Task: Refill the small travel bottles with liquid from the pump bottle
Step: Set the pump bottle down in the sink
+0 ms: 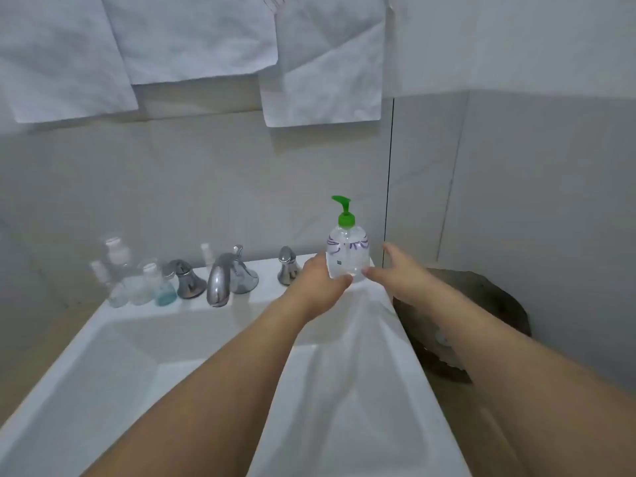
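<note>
1. Two hands are reaching to the pump bottle (347, 254), which is standing upright on the back right corner of the white sink (113, 366) ledge, close to the wall.
2. The left hand (318, 278) is lying against the bottle's left side with its fingers spread and relaxed, its thumb tip touching the bottle's base; it is not gripping.
3. The right hand (401, 273) is sitting just beside the bottle's right side, fingers loose and uncurled, thumb tip near the base.
4. The travel bottles (137, 277) are standing clustered on the back left of the ledge, well apart from both hands; one is holding blue liquid.
5. A chrome faucet (220, 280) is sitting between the two groups, with a handle on each side.
6. White towels (192, 39) are hanging on the wall above.
</note>
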Tool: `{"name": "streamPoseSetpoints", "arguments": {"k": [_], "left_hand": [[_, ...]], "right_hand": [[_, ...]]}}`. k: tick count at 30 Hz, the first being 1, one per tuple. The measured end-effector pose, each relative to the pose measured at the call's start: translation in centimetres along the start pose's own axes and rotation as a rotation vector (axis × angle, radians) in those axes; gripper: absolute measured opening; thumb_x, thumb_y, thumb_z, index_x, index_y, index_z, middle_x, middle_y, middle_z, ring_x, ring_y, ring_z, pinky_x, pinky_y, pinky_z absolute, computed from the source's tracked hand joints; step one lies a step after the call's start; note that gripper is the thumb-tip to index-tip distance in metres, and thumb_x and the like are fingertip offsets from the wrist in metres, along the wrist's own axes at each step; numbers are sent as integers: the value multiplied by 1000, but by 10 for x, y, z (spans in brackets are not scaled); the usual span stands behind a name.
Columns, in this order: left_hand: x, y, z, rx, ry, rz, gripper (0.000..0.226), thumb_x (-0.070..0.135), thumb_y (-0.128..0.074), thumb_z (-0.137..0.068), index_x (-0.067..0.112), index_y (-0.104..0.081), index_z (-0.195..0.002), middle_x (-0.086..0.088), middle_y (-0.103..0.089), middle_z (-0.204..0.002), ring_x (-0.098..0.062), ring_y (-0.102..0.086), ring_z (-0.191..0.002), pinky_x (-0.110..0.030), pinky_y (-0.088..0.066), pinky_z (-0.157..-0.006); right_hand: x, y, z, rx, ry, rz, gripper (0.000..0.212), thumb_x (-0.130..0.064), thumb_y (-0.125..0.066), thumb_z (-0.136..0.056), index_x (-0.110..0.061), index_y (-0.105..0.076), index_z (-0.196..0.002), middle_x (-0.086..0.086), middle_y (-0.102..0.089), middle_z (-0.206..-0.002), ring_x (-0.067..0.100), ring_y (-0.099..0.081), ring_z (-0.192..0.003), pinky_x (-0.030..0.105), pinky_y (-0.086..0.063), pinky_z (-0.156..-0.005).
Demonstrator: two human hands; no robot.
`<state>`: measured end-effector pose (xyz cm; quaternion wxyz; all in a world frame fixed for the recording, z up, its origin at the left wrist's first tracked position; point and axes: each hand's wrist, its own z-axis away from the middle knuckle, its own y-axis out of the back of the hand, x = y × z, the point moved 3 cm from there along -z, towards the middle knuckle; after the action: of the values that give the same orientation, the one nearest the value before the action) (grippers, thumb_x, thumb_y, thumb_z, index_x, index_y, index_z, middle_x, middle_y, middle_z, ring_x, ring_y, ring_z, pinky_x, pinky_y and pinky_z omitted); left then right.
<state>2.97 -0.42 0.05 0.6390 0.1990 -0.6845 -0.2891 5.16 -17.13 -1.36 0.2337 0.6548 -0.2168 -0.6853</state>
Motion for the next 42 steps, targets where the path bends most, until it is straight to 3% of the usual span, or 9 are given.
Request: {"name": "streamPoseSetpoints", "arguments": {"k": [3,6,8,11,18,23,32,36,42], "left_hand": [[-13,-9,-30,-18,13,-23,41,25,-57,-102,21,-47,-141,3,-56,-126,-14,-50,-106,-24,-36,-77],[-30,-16,-60,-4,52,40,50,33,-63,-98,21,-44,-142,1,-61,-130,-18,-59,-110,-32,-49,-89],[-40,-19,-74,6,54,79,62,45,-68,-88,26,-44,-141,4,-63,-128,-19,-64,-112,-41,-53,-98],[-53,-22,-87,9,37,142,76,59,-70,-70,31,-47,-137,10,-67,-122,-15,-67,-110,-45,-54,-99],[-54,-22,-80,53,-28,213,57,47,-72,-76,33,-54,-128,16,-69,-117,-12,-68,-111,-46,-55,-100],[-51,-16,-50,59,-64,249,58,41,-73,-80,26,-55,-133,12,-71,-118,-11,-69,-109,-47,-54,-101],[-71,-2,38,8,-93,224,62,36,-77,-82,31,-50,-138,12,-67,-127,-7,-68,-111,-44,-55,-102],[-97,-7,64,-3,-43,207,77,48,-77,-73,28,-46,-141,10,-63,-132,-10,-65,-117,-43,-55,-101],[-140,-12,76,-22,33,197,71,32,-81,-77,23,-49,-139,9,-63,-133,-11,-65,-118,-43,-53,-104]], "right_hand": [[2,2,-17,-47,87,67,65,-27,-61,-95,-17,-28,-151,4,-34,-154,23,-34,-139,29,-30,-103],[10,-1,-40,-120,100,52,56,-20,-58,-97,-19,-35,-147,3,-44,-146,16,-44,-124,23,-30,-92],[15,-7,-59,-145,127,33,52,-24,-60,-96,-26,-40,-144,-3,-51,-138,6,-44,-113,22,-31,-93],[22,-15,-73,-170,150,-4,50,-37,-65,-91,-37,-45,-137,-13,-54,-132,10,-49,-124,34,-39,-105],[27,-16,-69,-118,189,-6,48,-43,-63,-90,-36,-49,-136,-11,-57,-134,11,-49,-127,46,-42,-106],[20,-16,-42,-123,245,18,38,-41,-61,-92,-39,-52,-129,-16,-61,-126,8,-53,-122,37,-43,-102],[16,-41,35,-97,301,104,52,-47,-72,-81,-27,-57,-127,-12,-64,-123,4,-55,-121,36,-45,-103],[22,-65,55,-116,272,181,54,-48,-74,-78,-27,-58,-125,-8,-64,-124,7,-56,-118,34,-47,-99],[22,-101,59,-207,199,267,39,-39,-79,-75,-21,-63,-105,-4,-66,-103,15,-62,-95,33,-52,-84]]}}
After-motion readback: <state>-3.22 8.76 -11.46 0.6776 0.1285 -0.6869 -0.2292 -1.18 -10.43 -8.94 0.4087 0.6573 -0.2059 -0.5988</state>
